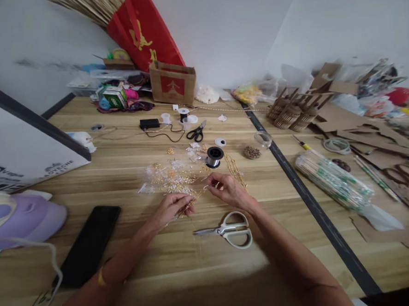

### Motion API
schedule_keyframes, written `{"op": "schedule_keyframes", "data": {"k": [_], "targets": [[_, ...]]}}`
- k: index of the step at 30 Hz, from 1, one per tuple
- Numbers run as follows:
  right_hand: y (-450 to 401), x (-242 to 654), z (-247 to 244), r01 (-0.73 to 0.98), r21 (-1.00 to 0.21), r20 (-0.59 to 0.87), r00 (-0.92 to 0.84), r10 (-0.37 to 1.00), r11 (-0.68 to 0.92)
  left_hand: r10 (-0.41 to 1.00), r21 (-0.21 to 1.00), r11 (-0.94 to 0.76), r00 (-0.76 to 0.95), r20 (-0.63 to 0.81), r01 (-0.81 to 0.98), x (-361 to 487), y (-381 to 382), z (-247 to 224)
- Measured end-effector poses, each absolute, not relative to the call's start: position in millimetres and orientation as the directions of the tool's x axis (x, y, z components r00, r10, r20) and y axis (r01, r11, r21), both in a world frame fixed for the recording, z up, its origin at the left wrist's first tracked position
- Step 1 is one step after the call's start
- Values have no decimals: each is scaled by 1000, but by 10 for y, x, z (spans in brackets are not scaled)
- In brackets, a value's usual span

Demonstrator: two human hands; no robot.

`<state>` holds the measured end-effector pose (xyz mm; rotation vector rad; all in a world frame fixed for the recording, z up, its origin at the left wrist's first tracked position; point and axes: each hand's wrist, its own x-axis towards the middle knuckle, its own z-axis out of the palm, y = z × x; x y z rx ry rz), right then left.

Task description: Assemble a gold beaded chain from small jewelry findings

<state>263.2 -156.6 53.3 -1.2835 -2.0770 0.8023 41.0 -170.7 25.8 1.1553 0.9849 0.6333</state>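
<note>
My left hand (pixel 175 206) is closed in a pinch on a thin gold beaded chain (pixel 186 211), part of which hangs below the fingers. Just to its right and slightly farther away, my right hand (pixel 227 190) pinches something small and thin, too fine to name. Beyond my left hand lies a pile of gold and clear beads (pixel 180 184) with small plastic bags. A black spool of clear thread (pixel 214 157) stands behind my right hand. More gold chain (pixel 236 169) lies beside that hand. White-handled scissors (pixel 236 229) rest on the table nearer to me.
A black phone (pixel 90 245) and a purple-and-white device (pixel 23 222) are at left. Farther back lie black scissors (pixel 196 131) and a tub of beads (pixel 252 152). A bag of wrapped sticks (pixel 332 179) is at right, past a dark strip (pixel 293 177). Boxes line the wall.
</note>
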Motion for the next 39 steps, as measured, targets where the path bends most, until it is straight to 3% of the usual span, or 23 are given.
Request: {"op": "schedule_keyframes", "data": {"k": [6,27,34,39], "targets": [[-1486,2756,494,555,-756,153,-364,918,347,834,964,224,485,-264,141,363,-1672,298],[-1463,3061,774,532,-768,263,-246,933,357,763,943,247,555,-332,224,298,-1788,313],[-1481,3046,748,584,-732,197,-313,929,352,769,922,291,511,-385,257,151,-2053,341],[-1449,3011,617,678,-642,120,-371,921,357,809,903,316,414,-417,291,84,-2183,352]]}}
